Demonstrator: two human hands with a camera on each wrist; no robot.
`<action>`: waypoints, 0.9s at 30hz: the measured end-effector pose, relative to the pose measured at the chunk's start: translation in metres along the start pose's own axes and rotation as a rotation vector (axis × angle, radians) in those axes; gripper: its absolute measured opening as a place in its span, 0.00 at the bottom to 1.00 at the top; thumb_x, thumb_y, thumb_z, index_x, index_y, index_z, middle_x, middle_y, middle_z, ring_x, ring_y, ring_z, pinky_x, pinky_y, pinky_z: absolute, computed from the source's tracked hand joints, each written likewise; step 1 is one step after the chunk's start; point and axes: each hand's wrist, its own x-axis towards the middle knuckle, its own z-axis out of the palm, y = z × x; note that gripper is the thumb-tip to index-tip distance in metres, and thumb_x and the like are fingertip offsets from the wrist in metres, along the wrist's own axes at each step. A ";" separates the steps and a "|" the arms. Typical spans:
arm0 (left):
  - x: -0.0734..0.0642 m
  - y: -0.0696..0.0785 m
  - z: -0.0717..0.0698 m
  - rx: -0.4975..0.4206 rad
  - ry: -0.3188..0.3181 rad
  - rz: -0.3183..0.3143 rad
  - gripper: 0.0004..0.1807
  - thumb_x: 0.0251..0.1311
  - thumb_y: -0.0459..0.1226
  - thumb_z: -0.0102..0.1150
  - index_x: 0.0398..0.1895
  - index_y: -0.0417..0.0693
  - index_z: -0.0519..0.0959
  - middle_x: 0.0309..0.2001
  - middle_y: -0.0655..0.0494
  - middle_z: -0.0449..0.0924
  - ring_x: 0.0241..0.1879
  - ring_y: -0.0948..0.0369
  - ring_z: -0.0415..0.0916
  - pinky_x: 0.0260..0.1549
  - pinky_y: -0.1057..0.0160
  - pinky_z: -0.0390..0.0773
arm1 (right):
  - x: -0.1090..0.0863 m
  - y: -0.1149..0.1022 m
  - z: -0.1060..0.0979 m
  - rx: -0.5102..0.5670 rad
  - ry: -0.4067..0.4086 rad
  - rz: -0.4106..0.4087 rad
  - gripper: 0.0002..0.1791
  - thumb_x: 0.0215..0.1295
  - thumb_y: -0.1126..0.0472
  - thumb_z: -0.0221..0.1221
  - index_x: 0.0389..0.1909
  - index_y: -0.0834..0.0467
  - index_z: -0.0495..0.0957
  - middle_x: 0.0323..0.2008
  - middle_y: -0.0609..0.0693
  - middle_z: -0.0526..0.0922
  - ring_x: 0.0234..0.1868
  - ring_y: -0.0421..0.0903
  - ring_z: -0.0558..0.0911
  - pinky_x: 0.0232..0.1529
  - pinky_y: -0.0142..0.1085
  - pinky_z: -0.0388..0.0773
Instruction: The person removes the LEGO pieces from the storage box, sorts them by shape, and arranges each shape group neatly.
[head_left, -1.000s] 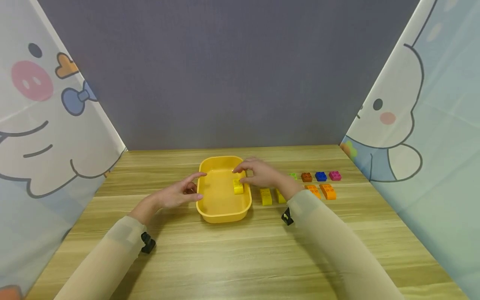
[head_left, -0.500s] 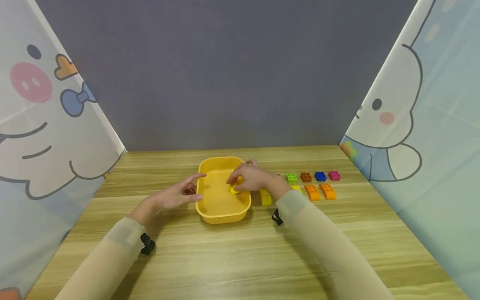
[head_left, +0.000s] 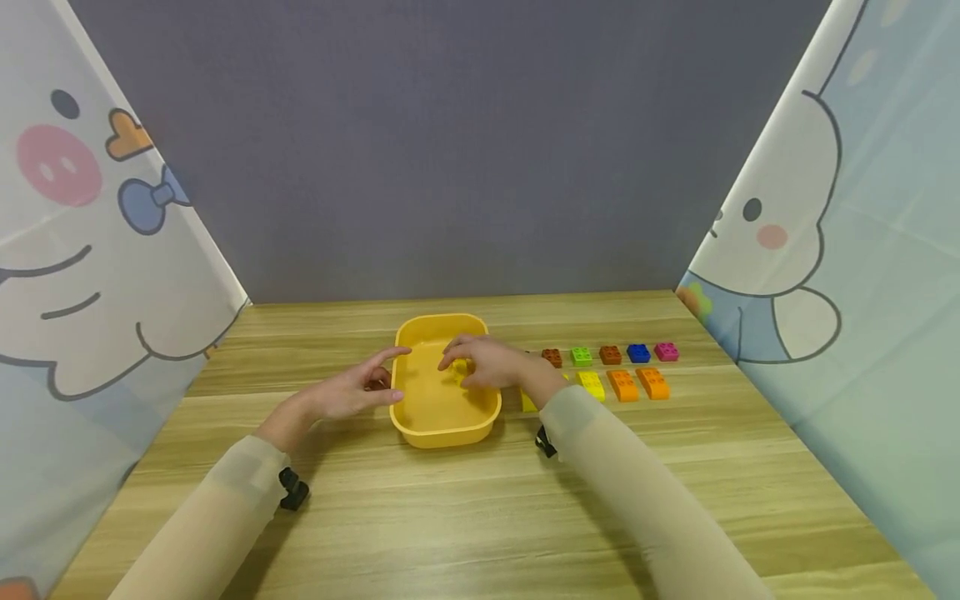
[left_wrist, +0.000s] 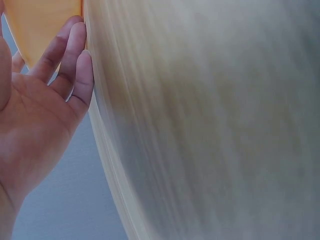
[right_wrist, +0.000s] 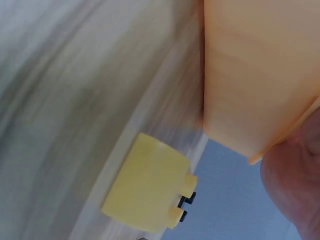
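Note:
A yellow plastic tray (head_left: pixel 446 437) stands on the wooden table. My right hand (head_left: pixel 491 363) reaches over its right side and pinches a yellow building brick (head_left: pixel 459 367) between thumb and fingers, above the tray's floor; the hand covers much of the brick. At the tray's left side is my left hand (head_left: pixel 352 390), its index finger and thumb extended at the rim. In the left wrist view, the fingers (left_wrist: pixel 84 75) of that hand lie relaxed by the tray's outer wall (left_wrist: pixel 42 30). The right wrist view shows the tray wall (right_wrist: pixel 250 65) and part of the right hand (right_wrist: pixel 297 175).
Right of the tray, a back row has red-brown (head_left: pixel 551 357), green (head_left: pixel 581 357), brown (head_left: pixel 610 355), blue (head_left: pixel 638 353) and pink bricks (head_left: pixel 666 352). In front are yellow (head_left: pixel 591 385) and orange bricks (head_left: pixel 622 386); the right arm partly hides some. A grey panel (head_left: pixel 465 150) stands behind.
My right hand has closed on the yellow brick and moved it left from the tray's right side towards the middle. More bricks on the table have come into sight. The left hand has stayed put.

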 end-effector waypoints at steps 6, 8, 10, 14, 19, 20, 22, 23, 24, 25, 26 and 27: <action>0.001 0.001 0.000 0.003 0.003 0.014 0.45 0.82 0.45 0.62 0.90 0.49 0.48 0.48 0.44 0.85 0.45 0.54 0.75 0.46 0.60 0.76 | -0.002 -0.001 0.008 -0.097 0.045 0.058 0.25 0.73 0.58 0.69 0.70 0.43 0.82 0.67 0.50 0.67 0.64 0.52 0.69 0.68 0.49 0.70; 0.000 0.001 0.000 0.009 0.010 0.007 0.44 0.82 0.45 0.62 0.90 0.50 0.48 0.48 0.45 0.85 0.45 0.54 0.76 0.47 0.60 0.76 | -0.002 -0.002 0.010 -0.155 0.047 0.064 0.25 0.73 0.57 0.67 0.69 0.40 0.83 0.64 0.48 0.67 0.59 0.51 0.69 0.65 0.48 0.68; 0.000 0.001 0.000 0.013 0.015 -0.004 0.44 0.82 0.45 0.62 0.90 0.52 0.48 0.49 0.46 0.86 0.46 0.54 0.76 0.47 0.60 0.76 | -0.002 -0.005 0.011 -0.187 0.039 0.072 0.24 0.74 0.56 0.66 0.69 0.40 0.83 0.64 0.46 0.68 0.57 0.50 0.69 0.64 0.48 0.67; 0.000 0.000 0.000 0.014 0.012 -0.010 0.44 0.82 0.46 0.61 0.90 0.53 0.48 0.48 0.47 0.85 0.44 0.54 0.75 0.45 0.60 0.76 | -0.002 -0.008 0.011 -0.182 0.020 0.083 0.22 0.76 0.57 0.65 0.69 0.42 0.84 0.66 0.46 0.69 0.51 0.45 0.75 0.68 0.48 0.66; -0.002 0.000 0.000 0.012 0.012 -0.011 0.44 0.82 0.46 0.61 0.90 0.52 0.48 0.48 0.47 0.86 0.44 0.54 0.75 0.44 0.59 0.75 | -0.001 -0.008 0.010 -0.147 0.016 0.065 0.20 0.78 0.56 0.67 0.68 0.44 0.84 0.72 0.47 0.70 0.49 0.41 0.82 0.78 0.50 0.62; -0.002 -0.001 0.000 0.014 0.015 -0.016 0.44 0.82 0.46 0.61 0.90 0.53 0.48 0.49 0.47 0.86 0.44 0.54 0.75 0.45 0.60 0.75 | -0.001 -0.007 0.010 -0.141 0.018 0.061 0.19 0.78 0.56 0.67 0.67 0.43 0.85 0.74 0.48 0.70 0.51 0.42 0.82 0.79 0.51 0.61; -0.002 -0.001 0.000 0.015 0.016 -0.014 0.44 0.82 0.46 0.61 0.90 0.53 0.48 0.48 0.47 0.86 0.44 0.53 0.74 0.45 0.60 0.75 | 0.000 -0.006 0.010 -0.135 0.023 0.052 0.17 0.77 0.57 0.67 0.63 0.43 0.87 0.75 0.48 0.72 0.60 0.45 0.83 0.83 0.52 0.59; -0.002 -0.001 0.000 0.017 0.015 -0.011 0.44 0.82 0.46 0.61 0.90 0.53 0.48 0.48 0.46 0.86 0.43 0.53 0.74 0.44 0.60 0.75 | 0.000 -0.006 0.011 -0.137 0.024 0.046 0.15 0.78 0.57 0.66 0.61 0.42 0.88 0.74 0.47 0.74 0.62 0.47 0.82 0.84 0.53 0.57; -0.002 -0.001 0.000 0.017 0.014 -0.009 0.44 0.82 0.46 0.61 0.90 0.53 0.48 0.48 0.47 0.86 0.43 0.53 0.74 0.44 0.60 0.75 | 0.001 -0.005 0.011 -0.139 0.023 0.040 0.14 0.78 0.58 0.66 0.59 0.42 0.89 0.72 0.47 0.77 0.63 0.47 0.82 0.85 0.53 0.56; -0.002 0.000 0.000 0.017 0.014 -0.008 0.44 0.82 0.46 0.61 0.90 0.53 0.48 0.48 0.46 0.85 0.43 0.53 0.74 0.44 0.60 0.74 | 0.001 -0.005 0.011 -0.142 0.024 0.034 0.13 0.78 0.59 0.66 0.56 0.42 0.89 0.70 0.46 0.80 0.63 0.47 0.82 0.86 0.53 0.55; -0.002 0.000 0.000 0.016 0.014 -0.007 0.44 0.82 0.46 0.61 0.90 0.53 0.48 0.48 0.46 0.85 0.43 0.53 0.74 0.44 0.60 0.75 | 0.002 -0.004 0.011 -0.146 0.024 0.029 0.12 0.78 0.59 0.66 0.54 0.42 0.90 0.66 0.45 0.83 0.62 0.47 0.82 0.86 0.53 0.54; -0.002 0.000 0.000 0.017 0.014 -0.007 0.44 0.82 0.45 0.61 0.90 0.52 0.48 0.48 0.46 0.86 0.43 0.53 0.74 0.44 0.60 0.75 | 0.002 -0.004 0.011 -0.150 0.024 0.025 0.12 0.78 0.60 0.66 0.53 0.41 0.90 0.62 0.44 0.86 0.59 0.47 0.82 0.86 0.52 0.54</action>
